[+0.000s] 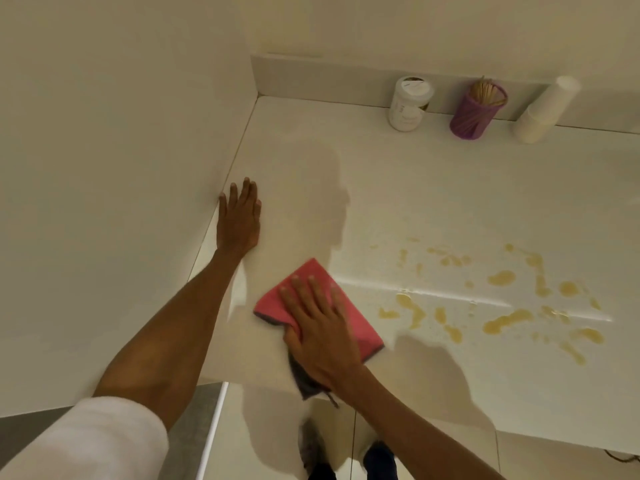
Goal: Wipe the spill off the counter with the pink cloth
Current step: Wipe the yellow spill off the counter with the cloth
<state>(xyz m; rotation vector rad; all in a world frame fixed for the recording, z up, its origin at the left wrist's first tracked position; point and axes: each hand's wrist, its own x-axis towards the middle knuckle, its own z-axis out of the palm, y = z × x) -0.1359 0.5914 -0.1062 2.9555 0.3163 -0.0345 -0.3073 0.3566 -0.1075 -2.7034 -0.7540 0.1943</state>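
I'm seeing R hand [320,329] pressing pink cloth [349,320] flat on table [433,202], fingers [304,292] spread; L hand [239,216] resting open; yellow spill [498,306] lying just right of cloth

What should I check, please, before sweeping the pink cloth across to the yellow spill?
1. Right hand flat on the pink cloth: ok.
2. Cloth on the counter: ok.
3. Spill still unwiped, right of the cloth: not ok.
4. Path from cloth to spill free of objects: ok.
5. Left hand braced by the wall, out of the path: ok.
6. Cloth damp enough: cannot tell.
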